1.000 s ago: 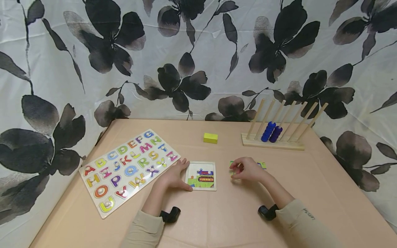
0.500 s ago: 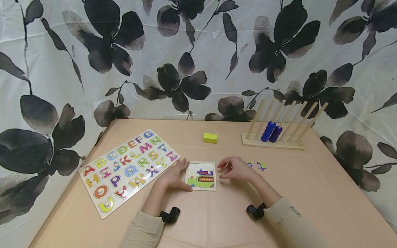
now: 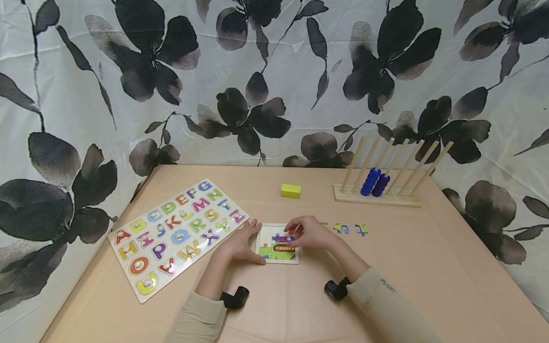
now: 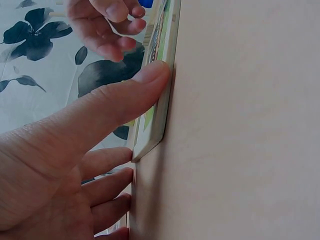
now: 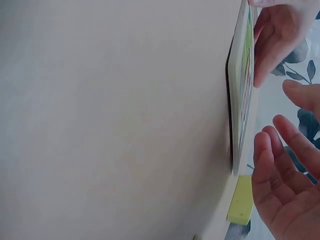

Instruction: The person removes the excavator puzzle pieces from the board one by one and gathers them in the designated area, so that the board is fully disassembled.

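Across a pale desk (image 3: 300, 305), an alphabet board (image 3: 173, 250) lies toward nine o'clock. The left hand (image 3: 240, 243), fingers extended, rests against the left edge of a puzzle tray (image 3: 280, 261) at centre; the right hand (image 3: 312, 233) hovers over its two-o'clock corner, fingers loosely bent, no piece visible between them. Holding the tray flat and lowering pieces squarely seems wise. Its picture (image 3: 284, 248) tops toward twelve; the near-square tray's long axis is unclear. Loose pieces (image 3: 341, 228) lie between two and three o'clock.
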`<state>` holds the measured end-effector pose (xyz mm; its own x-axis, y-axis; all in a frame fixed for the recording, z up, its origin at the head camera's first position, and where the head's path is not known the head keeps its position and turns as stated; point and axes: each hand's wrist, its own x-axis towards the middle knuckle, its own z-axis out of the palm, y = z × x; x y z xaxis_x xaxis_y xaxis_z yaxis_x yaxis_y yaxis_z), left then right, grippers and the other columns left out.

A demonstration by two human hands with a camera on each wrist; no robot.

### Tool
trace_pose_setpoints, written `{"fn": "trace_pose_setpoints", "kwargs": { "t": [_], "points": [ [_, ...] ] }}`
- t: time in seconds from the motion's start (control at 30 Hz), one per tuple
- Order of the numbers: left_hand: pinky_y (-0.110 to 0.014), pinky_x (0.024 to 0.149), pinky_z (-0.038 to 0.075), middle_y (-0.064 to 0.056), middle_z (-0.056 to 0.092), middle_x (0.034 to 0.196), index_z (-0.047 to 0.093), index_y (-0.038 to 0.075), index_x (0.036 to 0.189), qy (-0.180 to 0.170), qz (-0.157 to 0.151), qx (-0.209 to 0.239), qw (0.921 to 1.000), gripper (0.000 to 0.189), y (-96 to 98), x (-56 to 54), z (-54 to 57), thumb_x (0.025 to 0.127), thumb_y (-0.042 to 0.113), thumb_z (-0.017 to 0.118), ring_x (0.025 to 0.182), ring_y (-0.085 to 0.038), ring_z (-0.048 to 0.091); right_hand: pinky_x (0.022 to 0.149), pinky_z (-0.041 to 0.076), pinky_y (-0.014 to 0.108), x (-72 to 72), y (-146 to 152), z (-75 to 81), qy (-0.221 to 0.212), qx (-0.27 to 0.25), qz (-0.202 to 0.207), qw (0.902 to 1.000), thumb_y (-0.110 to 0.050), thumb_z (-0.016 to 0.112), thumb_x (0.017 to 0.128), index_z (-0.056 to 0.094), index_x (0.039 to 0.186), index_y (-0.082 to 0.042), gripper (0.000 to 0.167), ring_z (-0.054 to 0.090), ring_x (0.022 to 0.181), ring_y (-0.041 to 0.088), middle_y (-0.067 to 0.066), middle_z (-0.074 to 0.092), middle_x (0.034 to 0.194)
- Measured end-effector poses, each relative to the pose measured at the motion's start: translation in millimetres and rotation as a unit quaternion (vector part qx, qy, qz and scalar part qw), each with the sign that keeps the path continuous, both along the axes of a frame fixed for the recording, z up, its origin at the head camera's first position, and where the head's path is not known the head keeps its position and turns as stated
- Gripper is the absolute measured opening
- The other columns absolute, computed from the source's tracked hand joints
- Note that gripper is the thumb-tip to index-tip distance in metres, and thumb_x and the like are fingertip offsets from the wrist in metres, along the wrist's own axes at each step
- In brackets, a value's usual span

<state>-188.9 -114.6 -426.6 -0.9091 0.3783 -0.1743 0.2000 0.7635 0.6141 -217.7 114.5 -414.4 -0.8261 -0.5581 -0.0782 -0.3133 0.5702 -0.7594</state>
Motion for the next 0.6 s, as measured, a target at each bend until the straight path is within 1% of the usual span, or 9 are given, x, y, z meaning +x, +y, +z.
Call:
{"fn": "trace_pose_setpoints", "kwargs": {
  "t": [0.17,0.33,0.47,0.6],
  "points": [
    [-0.047,0.109,0.018,-0.015,0.023,0.148,0.035,0.001,0.139,-0.005,0.001,0.002,1.0,0.097,0.0,0.0,0.0,0.061,0.029,0.085,0.137,-0.034,0.013,0.059,0.046,0.019,-2.6,-10.9,-2.4,-0.003,0.018,0.003,0.9998,-0.012,0.078,0.072,0.066,0.098,-0.003,0.031,0.052,0.067,0.014,0.006,0.062,0.086],
    [-0.047,0.109,0.018,-0.015,0.022,0.149,0.035,0.001,0.14,-0.006,-0.003,-0.005,1.0,0.098,-0.2,-0.8,-0.7,0.061,0.03,0.085,0.137,-0.033,0.012,0.058,0.045,0.019,-6.8,-18.0,-7.1,-0.006,0.038,0.001,0.9993,-0.016,0.079,0.071,0.066,0.101,-0.004,0.035,0.051,0.068,0.014,0.004,0.06,0.083],
    [-0.047,0.109,0.018,-0.014,0.022,0.149,0.035,0.002,0.14,-0.008,-0.005,-0.008,0.9999,0.097,-0.1,-0.8,-0.8,0.061,0.03,0.085,0.137,-0.033,0.012,0.06,0.045,0.02,-7.9,-22.1,-8.5,-0.013,0.051,-0.004,0.9986,-0.018,0.079,0.071,0.065,0.102,-0.004,0.037,0.05,0.071,0.015,0.003,0.058,0.083],
    [-0.047,0.109,0.018,-0.013,0.022,0.149,0.035,0.002,0.14,-0.008,-0.002,-0.008,0.9999,0.098,-0.4,-0.9,-1.0,0.061,0.03,0.085,0.137,-0.032,0.012,0.062,0.045,0.021,-8.0,-26.2,-8.1,-0.011,0.071,0.001,0.9974,-0.02,0.08,0.069,0.065,0.101,-0.003,0.039,0.049,0.072,0.015,0.003,0.056,0.084]
  ]
}}
